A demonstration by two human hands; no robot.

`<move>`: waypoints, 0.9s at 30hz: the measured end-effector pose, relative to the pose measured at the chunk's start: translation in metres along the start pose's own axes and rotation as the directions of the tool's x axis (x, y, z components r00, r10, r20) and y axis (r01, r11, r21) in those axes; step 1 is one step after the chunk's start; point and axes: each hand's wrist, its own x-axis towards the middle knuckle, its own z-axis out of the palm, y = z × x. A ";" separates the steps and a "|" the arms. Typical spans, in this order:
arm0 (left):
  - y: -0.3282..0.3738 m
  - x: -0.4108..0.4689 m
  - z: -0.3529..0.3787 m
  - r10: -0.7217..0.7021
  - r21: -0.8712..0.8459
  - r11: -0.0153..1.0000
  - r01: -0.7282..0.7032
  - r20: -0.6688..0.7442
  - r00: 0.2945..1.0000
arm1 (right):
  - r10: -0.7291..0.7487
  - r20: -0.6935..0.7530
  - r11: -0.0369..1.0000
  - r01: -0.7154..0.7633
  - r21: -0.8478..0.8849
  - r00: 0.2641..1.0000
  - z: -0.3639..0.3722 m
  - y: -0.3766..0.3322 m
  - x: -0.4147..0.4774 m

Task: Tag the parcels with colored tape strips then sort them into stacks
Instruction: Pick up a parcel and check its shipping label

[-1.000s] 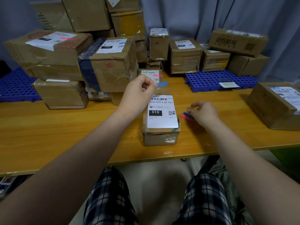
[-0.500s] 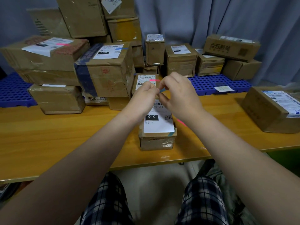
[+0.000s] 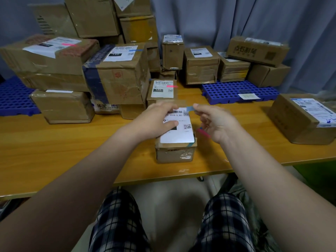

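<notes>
Blue tape strip (image 3: 189,108), brown parcel (image 3: 175,153), orange-yellow table (image 3: 54,142), navy-white plaid shorts (image 3: 118,220)

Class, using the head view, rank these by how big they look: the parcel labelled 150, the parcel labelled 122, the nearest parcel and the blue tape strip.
1. parcel labelled 150
2. nearest parcel, closer to the camera, so its lead over the next is unsure
3. parcel labelled 122
4. blue tape strip
</notes>
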 end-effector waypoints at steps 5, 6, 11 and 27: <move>0.004 -0.001 -0.005 0.049 0.084 0.995 -0.049 -0.002 0.999 | 0.176 -0.003 0.982 -0.175 0.065 0.984 0.005 0.009 0.002; 0.004 -0.001 -0.005 0.058 0.104 0.993 -0.057 -0.002 0.998 | 0.183 0.003 0.981 -0.183 0.071 0.983 0.007 0.011 0.002; 0.009 -0.002 -0.003 0.073 0.212 0.974 -0.078 0.031 0.997 | 0.209 0.006 0.972 -0.208 0.108 0.978 0.013 0.017 0.004; 0.008 -0.003 -0.003 0.057 0.164 0.984 -0.066 0.059 0.997 | -0.078 -0.080 0.983 0.064 -0.169 0.994 0.015 0.026 0.011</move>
